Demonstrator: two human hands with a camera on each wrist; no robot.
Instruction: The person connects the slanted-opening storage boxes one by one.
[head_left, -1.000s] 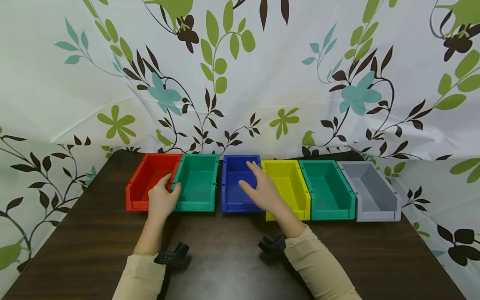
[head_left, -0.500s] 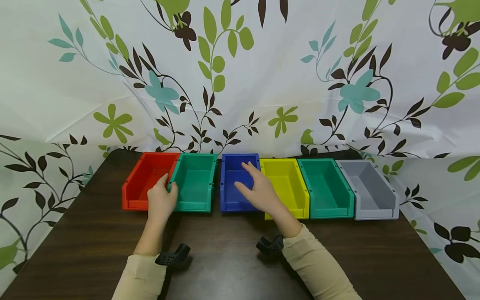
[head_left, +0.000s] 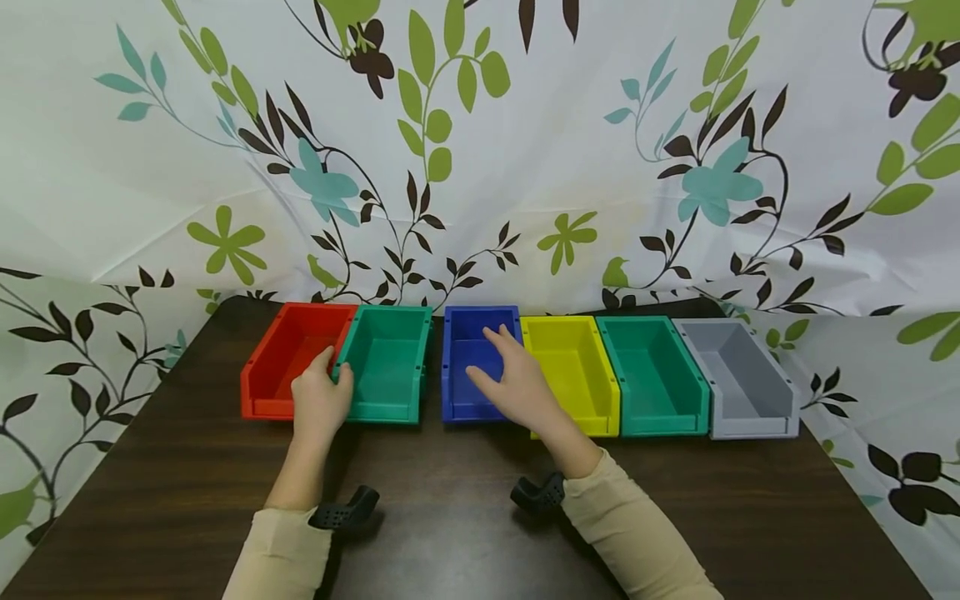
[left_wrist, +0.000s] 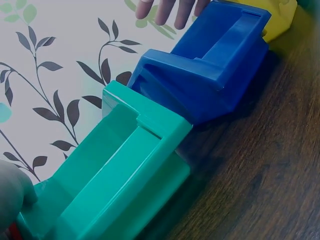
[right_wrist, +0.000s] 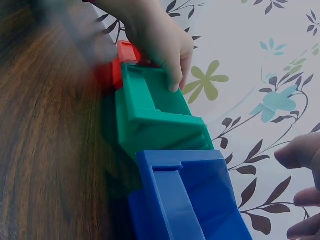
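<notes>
My left hand (head_left: 321, 402) is at the wall where the red bin (head_left: 268, 407) and left green bin (head_left: 386, 412) meet. In the right wrist view, the left thumb (right_wrist: 174, 75) reaches into the green bin, while the other fingers go down on the red bin's side, so it pinches the adjoining walls. The right hand (head_left: 517, 385) hovers over the blue bin (head_left: 474, 412) with its fingers spread and nothing in them. Seen from the right wrist, its fingers (right_wrist: 302, 152) stay apart from the blue bin. No contents show in these bins.
Right of the blue bin stand a yellow bin (head_left: 581, 423), a second green bin (head_left: 663, 423) and a grey bin (head_left: 753, 429), side by side. The bins line the back of a dark wood table (head_left: 442, 508). Behind it hangs a leaf-patterned cloth (head_left: 540, 167).
The red and left green bins have shifted slightly left with my left hand, widening the gap to the blue bin. The right hand moved slightly left. The head view shifted a little.
</notes>
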